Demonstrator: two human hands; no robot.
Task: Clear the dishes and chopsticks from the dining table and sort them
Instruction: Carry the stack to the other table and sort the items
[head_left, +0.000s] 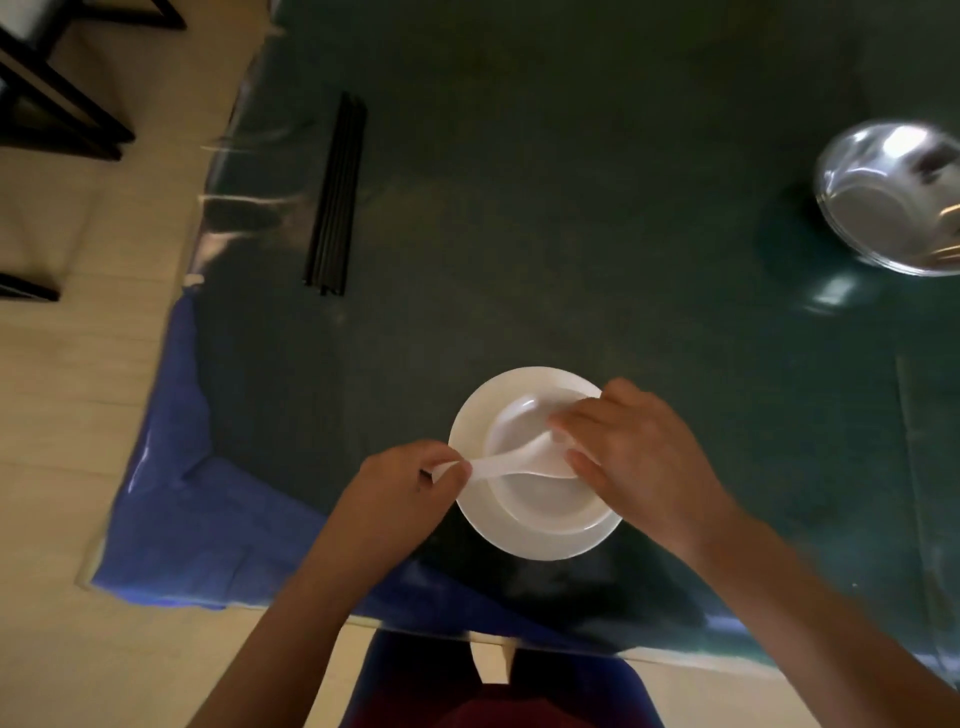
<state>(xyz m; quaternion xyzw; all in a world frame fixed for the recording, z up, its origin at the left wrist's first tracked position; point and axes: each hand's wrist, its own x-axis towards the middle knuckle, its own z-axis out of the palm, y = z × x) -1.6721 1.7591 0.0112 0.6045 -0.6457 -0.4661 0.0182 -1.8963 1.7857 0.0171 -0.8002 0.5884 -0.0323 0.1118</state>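
Observation:
A white plate (483, 415) lies near the front edge of the dark green table (571, 208), with a small white bowl (545, 506) resting in it. A white spoon (519, 462) lies across the bowl. My left hand (400, 483) pinches the spoon's handle at the plate's left rim. My right hand (639, 452) grips the bowl's right side, its fingers curled over the rim. A bundle of black chopsticks (336, 197) lies at the table's left side, apart from both hands.
A shiny metal bowl (893, 197) stands at the far right edge of view. A blue cloth (197, 499) hangs off the table's front left corner under a clear cover. Dark chair legs (57, 104) stand on the pale floor at the upper left.

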